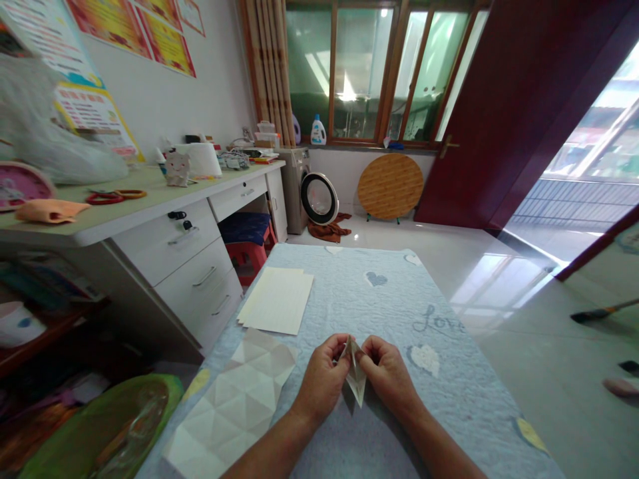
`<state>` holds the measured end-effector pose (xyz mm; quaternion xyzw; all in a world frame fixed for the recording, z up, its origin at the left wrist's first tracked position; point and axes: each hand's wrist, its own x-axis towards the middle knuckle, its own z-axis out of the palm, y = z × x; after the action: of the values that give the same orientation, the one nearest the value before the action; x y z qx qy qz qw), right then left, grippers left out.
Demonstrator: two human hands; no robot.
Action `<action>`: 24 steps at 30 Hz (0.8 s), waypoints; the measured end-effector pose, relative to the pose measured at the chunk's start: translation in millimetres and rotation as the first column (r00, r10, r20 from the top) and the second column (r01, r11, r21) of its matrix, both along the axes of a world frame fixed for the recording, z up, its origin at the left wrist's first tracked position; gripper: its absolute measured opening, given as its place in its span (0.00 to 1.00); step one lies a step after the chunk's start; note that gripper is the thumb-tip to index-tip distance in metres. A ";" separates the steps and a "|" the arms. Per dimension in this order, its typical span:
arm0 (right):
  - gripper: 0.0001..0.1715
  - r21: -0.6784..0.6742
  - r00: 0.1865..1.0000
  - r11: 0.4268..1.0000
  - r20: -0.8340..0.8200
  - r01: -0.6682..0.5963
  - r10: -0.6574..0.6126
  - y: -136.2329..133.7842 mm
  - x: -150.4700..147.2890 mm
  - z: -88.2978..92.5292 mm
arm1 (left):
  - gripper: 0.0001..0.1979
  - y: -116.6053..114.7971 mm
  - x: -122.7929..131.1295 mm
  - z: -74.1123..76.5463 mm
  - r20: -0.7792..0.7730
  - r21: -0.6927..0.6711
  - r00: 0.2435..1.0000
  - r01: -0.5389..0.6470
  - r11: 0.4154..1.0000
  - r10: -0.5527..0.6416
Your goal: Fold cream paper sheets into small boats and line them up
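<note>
The left hand (pixel 320 379) and right hand (pixel 388 372) pinch a folded paper (pixel 356 376) between their fingertips, over a blue cloth (pixel 439 399). A creased paper sheet (pixel 232 406) lies just beside the left hand, and cream sheets (pixel 276 299) lie farther on.

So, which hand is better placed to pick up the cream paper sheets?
Likely the left hand: it sits closer to the cream paper sheets, though the right hand also pinches the folded paper.

One left hand (pixel 321 380), one right hand (pixel 389 376), one folded paper (pixel 355 372), one paper stack (pixel 276 301), and one washing machine (pixel 294 186).
</note>
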<state>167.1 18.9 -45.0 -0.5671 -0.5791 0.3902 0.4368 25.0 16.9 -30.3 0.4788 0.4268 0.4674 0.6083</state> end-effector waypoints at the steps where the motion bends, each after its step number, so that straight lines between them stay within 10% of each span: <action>1: 0.13 -0.003 1.000 1.000 -0.004 0.001 -0.001 0.1 0.0 0.0 | 0.12 0.2 -0.2 -0.3 -0.011 0.007 1.000 0.001 1.000 -0.001; 12: 0.12 -0.036 1.000 0.999 -0.026 -0.014 0.013 -0.4 0.3 -0.8 | 0.12 3.1 -0.5 -8.8 -0.029 -0.011 0.999 -0.037 0.999 0.036; 24: 0.09 -0.035 0.991 0.995 -0.102 -0.090 0.086 0.7 1.2 -0.5 | 0.25 6.0 -10.3 -10.4 0.368 -0.175 0.924 0.181 0.968 -0.106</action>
<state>168.4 19.5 -45.5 -0.5292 -0.5732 0.4484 0.4363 14.7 22.9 -40.6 0.3509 0.3195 0.4537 0.7543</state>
